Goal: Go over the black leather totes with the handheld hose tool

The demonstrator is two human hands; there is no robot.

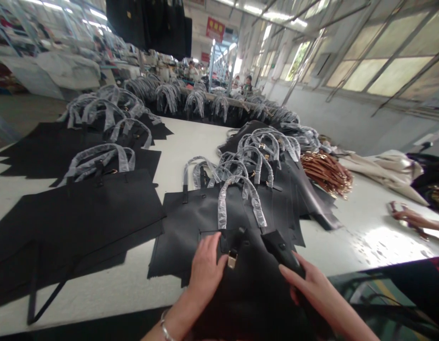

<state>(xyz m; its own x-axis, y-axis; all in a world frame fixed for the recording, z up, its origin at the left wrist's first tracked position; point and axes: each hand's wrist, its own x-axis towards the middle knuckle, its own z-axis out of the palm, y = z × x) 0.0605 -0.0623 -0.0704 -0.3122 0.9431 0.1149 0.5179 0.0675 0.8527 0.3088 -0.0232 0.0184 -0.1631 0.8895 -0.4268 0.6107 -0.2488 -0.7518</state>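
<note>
Close in front of me is a black handbag panel (256,279) with a gold clasp (232,259) and plastic-wrapped handles (240,199) standing up from its top edge. My left hand (207,263) grips its upper left edge, the thumb beside the clasp. On the other side my right hand (309,282) pinches the right edge, thumb on top and fingers partly hidden beneath. Under and behind this piece lie more black panels (183,222) with wrapped handles, overlapping in a stack. The panel's lower part drops toward me, over the table's near edge.
Another stack of black panels (80,203) covers the left of the white table (94,303). Brown straps (326,173) lie in a bundle at right, near beige cloth (386,168). A co-worker's hand (411,218) holds small brown pieces at far right. Black bags (150,26) hang overhead.
</note>
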